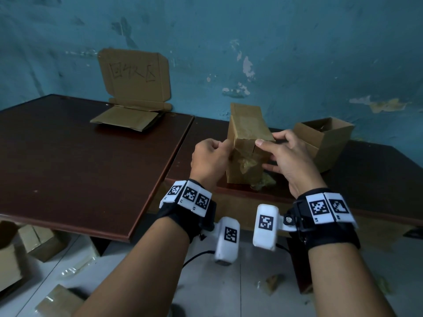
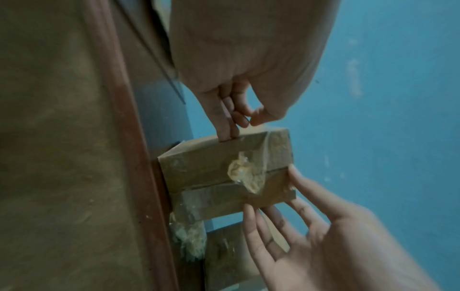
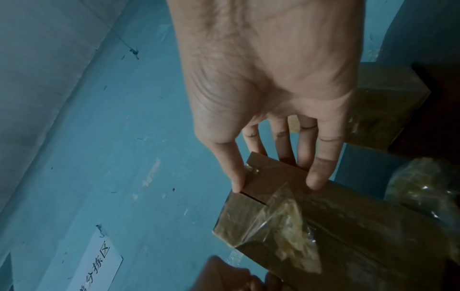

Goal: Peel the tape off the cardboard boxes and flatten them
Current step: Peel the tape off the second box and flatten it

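A tall cardboard box stands upright on the right table, close to its front edge. Clear tape is crumpled into a wad on its near face, beside an open seam. My left hand has curled fingers pinching at the box's upper left edge; I cannot tell whether they hold tape or cardboard. My right hand holds the upper right part, thumb by the seam and fingers on the far side. In the left wrist view the box and tape wad show.
An open cardboard box sits just right of the held one. A loose tape wad lies at its base. Flattened cardboard lies on the left table under a cardboard sign. More boxes are on the floor.
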